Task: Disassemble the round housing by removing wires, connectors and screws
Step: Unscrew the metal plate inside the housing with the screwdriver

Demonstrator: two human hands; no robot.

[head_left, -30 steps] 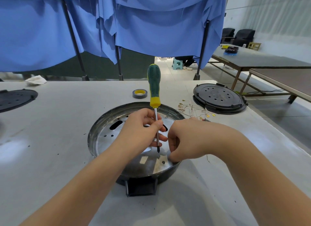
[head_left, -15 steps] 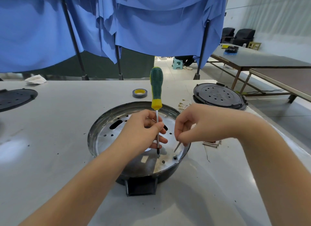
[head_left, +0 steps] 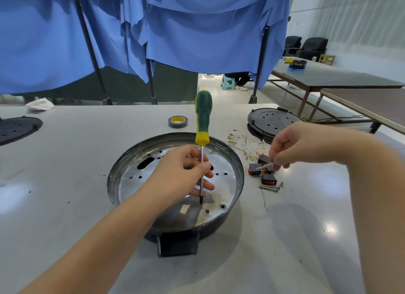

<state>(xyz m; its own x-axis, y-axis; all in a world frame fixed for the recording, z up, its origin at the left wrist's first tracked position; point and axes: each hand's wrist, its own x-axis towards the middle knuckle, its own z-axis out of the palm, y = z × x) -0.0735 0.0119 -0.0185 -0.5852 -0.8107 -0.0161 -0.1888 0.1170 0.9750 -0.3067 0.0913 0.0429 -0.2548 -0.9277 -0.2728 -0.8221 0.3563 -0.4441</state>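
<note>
The round metal housing [head_left: 237, 173] lies open side up on the grey table, its perforated floor bare. My left hand [head_left: 182, 175] pinches the shaft of a green and yellow screwdriver [head_left: 202, 123], which stands upright with its tip on the housing floor. My right hand [head_left: 291, 149] hovers to the right of the housing and pinches a long screw [head_left: 264, 166] above a pile of removed parts. There lie red and black connectors [head_left: 268, 179], two screws [head_left: 269, 188] and a tangle of thin wires [head_left: 245, 142] with yellow terminals.
A roll of grey tape [head_left: 178, 121] sits behind the housing. A black round cover [head_left: 274, 120] lies at the back right and another black cover [head_left: 17, 128] at the far left. A white rag [head_left: 40, 104] rests at the table's back edge. Blue curtains hang behind.
My right hand lifted a long screw out of the housing's near right side and carried it right, over the pile of parts. The left hand and screwdriver stayed put.
</note>
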